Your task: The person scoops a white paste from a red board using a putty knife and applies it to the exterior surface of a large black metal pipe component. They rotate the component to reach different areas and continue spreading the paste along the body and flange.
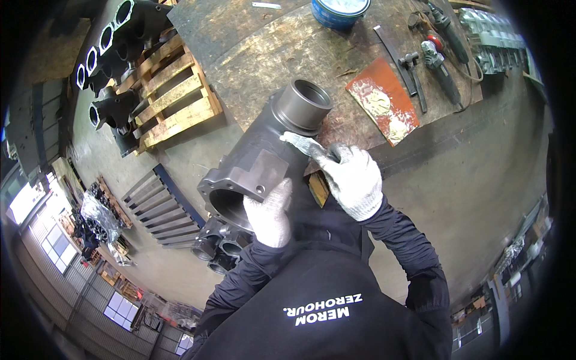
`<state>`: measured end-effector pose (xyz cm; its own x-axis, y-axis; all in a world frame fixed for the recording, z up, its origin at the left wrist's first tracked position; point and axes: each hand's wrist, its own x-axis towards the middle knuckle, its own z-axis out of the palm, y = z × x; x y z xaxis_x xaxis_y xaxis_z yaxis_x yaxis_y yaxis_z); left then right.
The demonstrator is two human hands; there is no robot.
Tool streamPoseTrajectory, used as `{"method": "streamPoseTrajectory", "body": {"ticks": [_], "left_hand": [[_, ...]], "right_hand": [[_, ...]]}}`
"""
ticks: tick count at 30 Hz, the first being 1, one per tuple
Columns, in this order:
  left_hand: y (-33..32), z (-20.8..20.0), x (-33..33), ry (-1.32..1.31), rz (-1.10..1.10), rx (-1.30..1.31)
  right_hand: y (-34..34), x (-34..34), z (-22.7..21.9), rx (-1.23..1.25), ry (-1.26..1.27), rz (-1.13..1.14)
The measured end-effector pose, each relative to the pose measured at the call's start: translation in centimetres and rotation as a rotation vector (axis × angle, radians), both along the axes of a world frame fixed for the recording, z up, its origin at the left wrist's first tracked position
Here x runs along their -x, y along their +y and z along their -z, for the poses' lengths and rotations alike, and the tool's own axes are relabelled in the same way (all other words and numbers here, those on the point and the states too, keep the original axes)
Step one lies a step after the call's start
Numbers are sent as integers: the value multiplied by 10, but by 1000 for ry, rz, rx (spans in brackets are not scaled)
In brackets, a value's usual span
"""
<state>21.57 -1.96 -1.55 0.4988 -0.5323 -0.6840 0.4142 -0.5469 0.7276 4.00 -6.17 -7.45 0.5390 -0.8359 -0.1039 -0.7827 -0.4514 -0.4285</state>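
A dark grey, hollow metal casting [249,147] lies tilted at the near edge of the workbench, its machined round collar pointing up and right. My left hand [269,215], in a white glove, grips the flange at the casting's near, open end; some of its fingers are hidden inside the opening. In my gloved right hand [355,180] is a flat spreader [300,143] smeared with pale putty, pinched between darkened fingertips. The spreader's blade touches or hovers just over the casting's side below the collar; I cannot tell which. Right of the collar, an orange-red board [366,84] carries dabs of cream putty.
The worn workbench [258,66] holds a blue tub [339,15], a flat metal bar [393,57] and angle grinders [441,69] with a cable. At left, a wooden pallet [171,99] bears more black castings [129,51]. Further castings [219,243] stand below my left hand.
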Motion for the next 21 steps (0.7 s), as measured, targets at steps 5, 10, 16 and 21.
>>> {"method": "streamPoseTrajectory", "body": {"ticks": [5,10,16,21], "left_hand": [[3,1,-3,5,23,-16],[6,2,-3,8,13,-12],[5,1,-5,7,-7,-20],[8,-3,-5,-51,44,-69]], "right_hand": [[-6,-8,2,-17,33,-13],[-14,-11,3,68,-19,-39],[-9,-9,-3,56,-1,-36],[9,6,-7,-203,-191,108]]}}
